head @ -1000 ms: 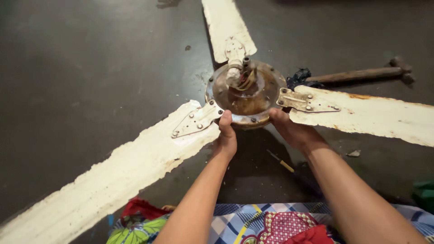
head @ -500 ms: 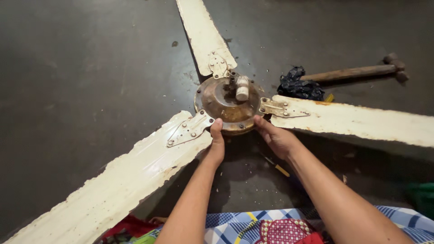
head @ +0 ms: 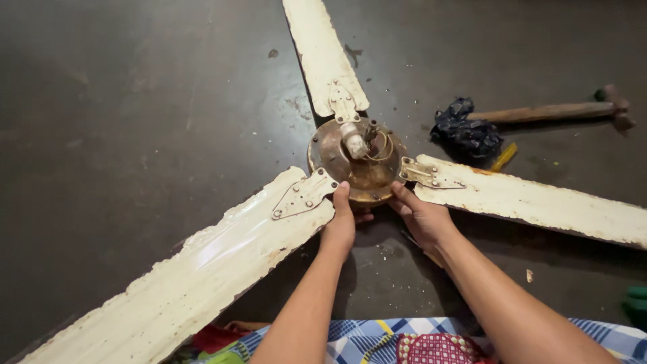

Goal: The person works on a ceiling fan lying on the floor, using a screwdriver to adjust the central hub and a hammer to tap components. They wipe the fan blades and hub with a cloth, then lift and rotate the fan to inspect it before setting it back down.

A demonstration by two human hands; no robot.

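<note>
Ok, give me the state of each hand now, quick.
Left hand: gripping the fan motor hub rim.
Right hand: gripping the hub rim too.

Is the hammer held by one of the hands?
No, the hammer lies on the dark floor, while the left hand and right hand grip the rusty fan hub.

A makeshift repair spot on a dark, stained floor (head: 135,101): a worn ceiling fan (head: 357,158) mid-frame, a hammer (head: 552,111) and dark rag (head: 468,135) upper right.

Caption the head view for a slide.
Both hands, left and right, grip the rusty hub of a three-bladed ceiling fan on a dark floor; hammer nearby.
</note>
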